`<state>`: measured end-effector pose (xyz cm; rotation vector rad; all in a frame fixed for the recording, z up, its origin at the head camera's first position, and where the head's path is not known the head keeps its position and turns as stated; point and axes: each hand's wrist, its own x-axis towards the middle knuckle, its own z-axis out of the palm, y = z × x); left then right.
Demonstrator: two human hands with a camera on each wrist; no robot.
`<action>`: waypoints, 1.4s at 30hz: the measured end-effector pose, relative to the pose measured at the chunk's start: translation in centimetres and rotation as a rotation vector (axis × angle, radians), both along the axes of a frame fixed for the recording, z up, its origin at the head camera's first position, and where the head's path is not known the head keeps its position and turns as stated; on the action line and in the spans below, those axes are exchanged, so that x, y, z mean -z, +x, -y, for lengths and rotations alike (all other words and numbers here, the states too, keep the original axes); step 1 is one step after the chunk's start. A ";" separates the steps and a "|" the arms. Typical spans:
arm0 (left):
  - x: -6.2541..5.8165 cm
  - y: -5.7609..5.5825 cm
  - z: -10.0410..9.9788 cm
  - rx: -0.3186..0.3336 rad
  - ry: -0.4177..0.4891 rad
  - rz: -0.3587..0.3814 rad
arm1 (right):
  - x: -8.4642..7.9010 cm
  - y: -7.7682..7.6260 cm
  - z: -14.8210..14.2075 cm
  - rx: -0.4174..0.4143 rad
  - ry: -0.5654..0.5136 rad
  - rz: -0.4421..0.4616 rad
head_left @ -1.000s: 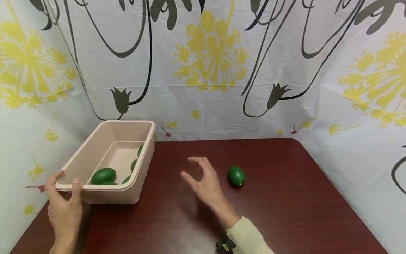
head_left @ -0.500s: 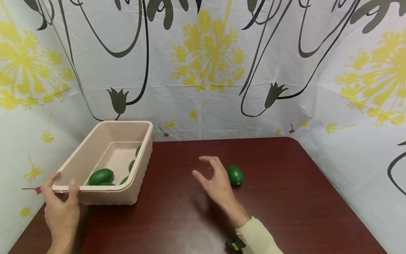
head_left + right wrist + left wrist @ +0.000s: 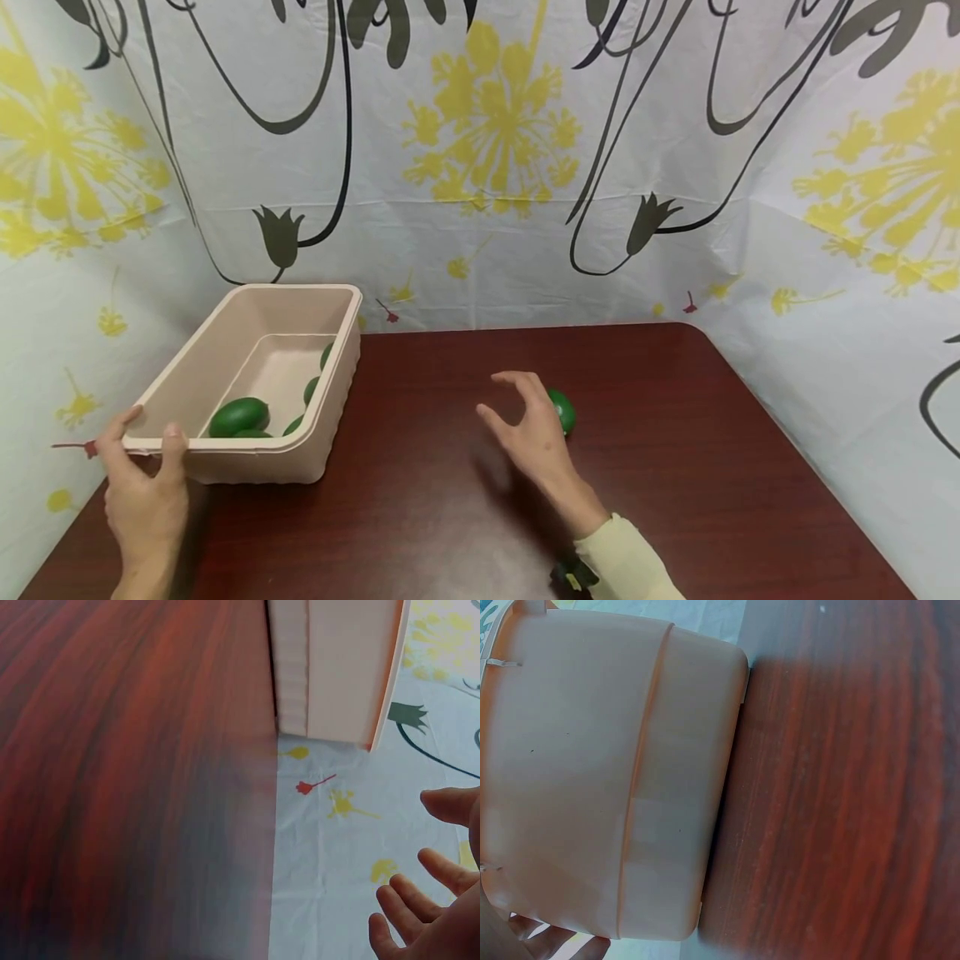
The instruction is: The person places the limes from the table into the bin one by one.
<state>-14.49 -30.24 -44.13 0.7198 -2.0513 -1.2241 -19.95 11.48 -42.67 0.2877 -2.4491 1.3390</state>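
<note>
My left hand (image 3: 146, 508) grips the near left corner of a beige plastic bin (image 3: 258, 464), thumb over the rim and fingers along the left side. In the left wrist view, fingers (image 3: 547, 941) show at the edge of the bin's end wall (image 3: 562, 765). Several dark green limes (image 3: 238, 417) lie inside, some partly hidden by the right wall. A single lime (image 3: 564, 412) rests on the table, half hidden behind my right hand (image 3: 538, 437). That hand is held above the table, thumb and fingers apart and loosely bent, nothing between them.
The dark red-brown wooden table (image 3: 420, 500) has a rounded far right corner. A white cloth (image 3: 480, 267) with yellow and grey plant prints hangs behind and along both sides. A dark band (image 3: 573, 575) is on the right wrist by the pale sleeve (image 3: 630, 558).
My right hand has moved to the right, from left of the lone lime to overlapping it in the head view. The left hand keeps its hold on the bin.
</note>
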 end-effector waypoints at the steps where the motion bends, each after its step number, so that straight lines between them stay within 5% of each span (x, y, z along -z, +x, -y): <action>1: 0.0 0.0 0.0 0.000 0.000 0.000 | 0.1 0.0 -0.2 0.005 0.008 -0.001; 23: 0.0 0.0 0.0 -0.003 -0.002 -0.011 | 1.0 -0.6 -2.6 0.091 0.116 0.003; 42: 0.1 0.1 0.0 -0.003 -0.007 -0.008 | 1.6 -1.1 -4.3 0.140 0.177 0.117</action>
